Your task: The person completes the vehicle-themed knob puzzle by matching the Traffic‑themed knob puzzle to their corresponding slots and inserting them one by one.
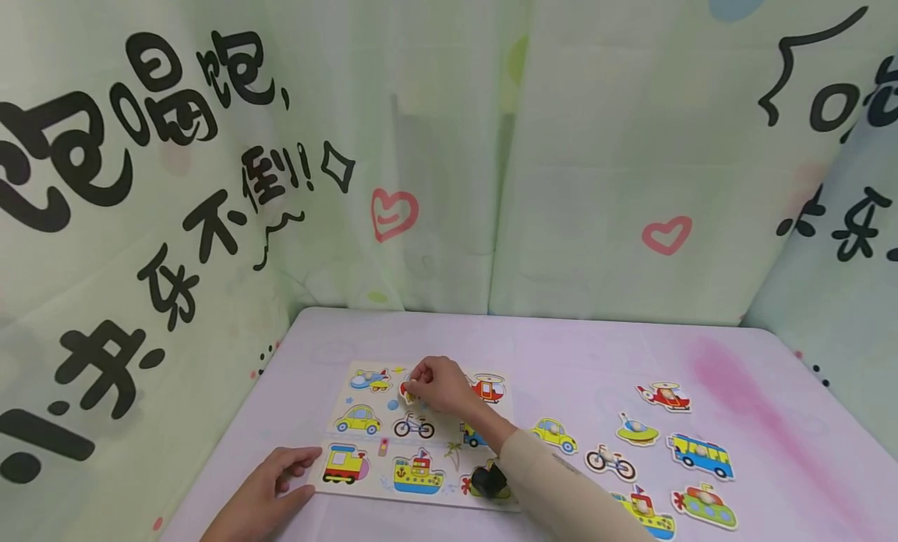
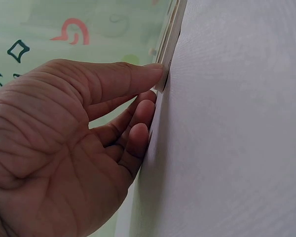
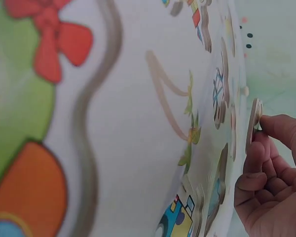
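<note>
This is a small space closed in by pale green curtains [image 1: 582, 121] with black lettering [image 1: 215, 226] and pink hearts [image 1: 668, 251], around a bench [image 1: 582, 355] with a whitish top. A child's picture puzzle [image 1: 382, 431] suggests a play corner; whether it stands in a home or elsewhere cannot be told.

A thin, pale-edged puzzle piece [image 3: 252, 123], a bit of red showing, is pinched in a right hand [image 1: 442, 386] over the top row of a pale puzzle board [image 1: 447, 426], between the airplane [image 1: 370, 381] and helicopter [image 1: 489, 388] pictures. The rectangular board lies flat on the counter [image 1: 596, 351], printed with colorful vehicles in three rows, its left edge touched by a left hand [image 1: 266, 491].
</note>
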Motion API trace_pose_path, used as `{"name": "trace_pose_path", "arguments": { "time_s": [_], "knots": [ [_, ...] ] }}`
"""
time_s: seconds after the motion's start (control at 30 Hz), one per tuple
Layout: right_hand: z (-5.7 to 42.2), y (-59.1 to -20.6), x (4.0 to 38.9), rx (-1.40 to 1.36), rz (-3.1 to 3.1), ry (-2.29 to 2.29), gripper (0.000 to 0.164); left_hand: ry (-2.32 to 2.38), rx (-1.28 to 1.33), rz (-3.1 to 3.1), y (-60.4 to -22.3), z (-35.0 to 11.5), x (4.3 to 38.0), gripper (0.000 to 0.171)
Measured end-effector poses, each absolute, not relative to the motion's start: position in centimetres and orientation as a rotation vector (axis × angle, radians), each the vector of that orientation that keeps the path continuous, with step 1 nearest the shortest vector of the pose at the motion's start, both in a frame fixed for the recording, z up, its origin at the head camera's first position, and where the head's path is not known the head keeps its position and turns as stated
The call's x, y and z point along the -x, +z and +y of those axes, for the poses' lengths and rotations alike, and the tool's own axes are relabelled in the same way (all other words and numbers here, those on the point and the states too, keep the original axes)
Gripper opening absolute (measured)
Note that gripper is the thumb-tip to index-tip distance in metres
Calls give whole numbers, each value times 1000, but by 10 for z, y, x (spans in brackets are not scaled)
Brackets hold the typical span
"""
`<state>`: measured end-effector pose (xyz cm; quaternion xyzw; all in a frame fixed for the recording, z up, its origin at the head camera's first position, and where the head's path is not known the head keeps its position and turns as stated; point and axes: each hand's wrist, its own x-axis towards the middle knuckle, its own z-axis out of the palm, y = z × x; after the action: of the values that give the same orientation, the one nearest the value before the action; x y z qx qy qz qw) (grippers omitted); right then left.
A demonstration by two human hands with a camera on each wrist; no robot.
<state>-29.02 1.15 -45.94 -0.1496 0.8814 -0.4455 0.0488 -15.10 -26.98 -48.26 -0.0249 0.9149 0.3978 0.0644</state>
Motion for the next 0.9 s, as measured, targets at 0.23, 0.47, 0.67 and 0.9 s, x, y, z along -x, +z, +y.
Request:
{"name": "trace_pose_path", "arguments": {
  "time_s": [0.23,0.47,0.67,0.9],
  "knots": [
    [4,-459,298,453,2737,-1276,14,1215,56,2768,-482,-270,150,49],
    [0,-461,300,412,2749,-1217,14,1197,62,2781,-482,-269,151,48],
    [-1,-463,301,376,2747,-1208,14,1212,43,2784,-482,-269,150,48],
    [-1,-465,301,405,2774,-1167,13,1198,64,2781,-482,-268,151,48]
  ]
}}
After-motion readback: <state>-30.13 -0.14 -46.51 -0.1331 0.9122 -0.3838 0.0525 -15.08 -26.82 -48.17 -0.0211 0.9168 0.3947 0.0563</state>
